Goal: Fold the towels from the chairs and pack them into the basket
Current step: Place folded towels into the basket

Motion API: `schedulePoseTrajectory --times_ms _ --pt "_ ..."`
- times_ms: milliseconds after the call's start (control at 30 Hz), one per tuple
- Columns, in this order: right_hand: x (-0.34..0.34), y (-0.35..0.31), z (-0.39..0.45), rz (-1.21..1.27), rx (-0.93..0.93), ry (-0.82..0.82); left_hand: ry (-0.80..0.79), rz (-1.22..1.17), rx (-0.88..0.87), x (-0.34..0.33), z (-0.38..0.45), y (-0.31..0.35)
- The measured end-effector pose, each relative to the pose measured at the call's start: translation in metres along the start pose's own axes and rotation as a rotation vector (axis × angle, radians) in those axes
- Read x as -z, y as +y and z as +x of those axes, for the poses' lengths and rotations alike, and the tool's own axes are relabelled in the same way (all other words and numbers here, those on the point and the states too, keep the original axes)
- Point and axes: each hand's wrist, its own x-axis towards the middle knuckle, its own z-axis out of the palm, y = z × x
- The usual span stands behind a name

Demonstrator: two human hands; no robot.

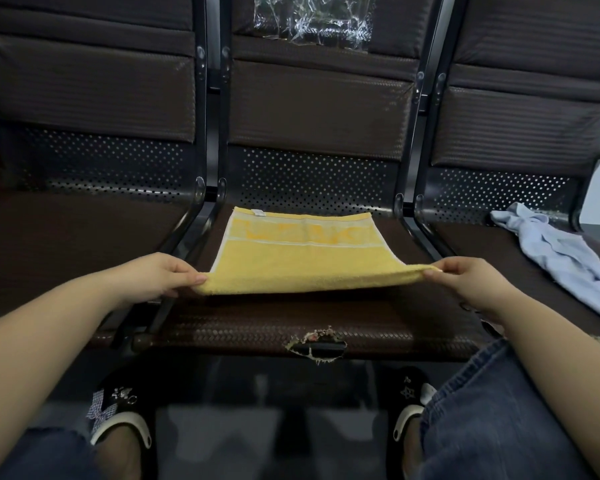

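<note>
Across the whole view runs a row of three dark brown chairs [312, 109] on black metal frames, padded backs above, perforated metal panels [312, 183] where back meets seat. Middle seat [291, 327]: woven-pattern cover, torn open at the front edge [317, 344], black bar showing through the tear. Floor below is grey and in shadow.

Yellow towel [302, 258] lies on the middle seat, already doubled over; far edge rests flat near the perforated panel, near folded edge lifted off the seat. A paler woven band with a darker yellow pattern crosses it near the far edge; small white label at the far left corner.

Light blue cloth [561, 258] lies crumpled on the right seat, well apart from the towel.

Clear crinkled plastic [312, 19] sits against the middle chair's back, top of view.

Left hand [160, 277]: fingers narrow, thumb on top, pinching the towel's near left corner. Right hand [471, 282]: fingers narrow, pinching the near right corner. Towel edge is stretched taut between them.

Person wears blue jeans [492, 420] and black slippers [122, 417] with small charms.
</note>
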Motion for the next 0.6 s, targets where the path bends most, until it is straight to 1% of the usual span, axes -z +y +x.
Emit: schedulePoseTrajectory --times_ms 67,167,300,400,500,600 --pt "0.003 -0.007 -0.007 0.005 0.014 -0.004 0.007 -0.025 -0.016 0.005 -0.004 0.003" --pt "0.005 -0.018 -0.016 -0.088 0.059 0.001 -0.006 -0.01 -0.015 0.016 -0.008 -0.005" --pt "0.009 -0.03 -0.029 -0.16 0.099 -0.033 -0.105 -0.03 -0.022 0.029 -0.02 -0.009" --pt "0.014 -0.032 -0.038 -0.176 0.072 -0.101 -0.185 -0.111 -0.026 0.035 -0.031 -0.004" --pt "0.017 -0.035 -0.041 -0.193 0.059 -0.163 -0.201 -0.132 -0.048 0.043 -0.041 0.002" --pt "0.018 -0.043 -0.038 -0.195 0.07 -0.161 -0.173 -0.133 -0.048 0.048 -0.043 0.008"
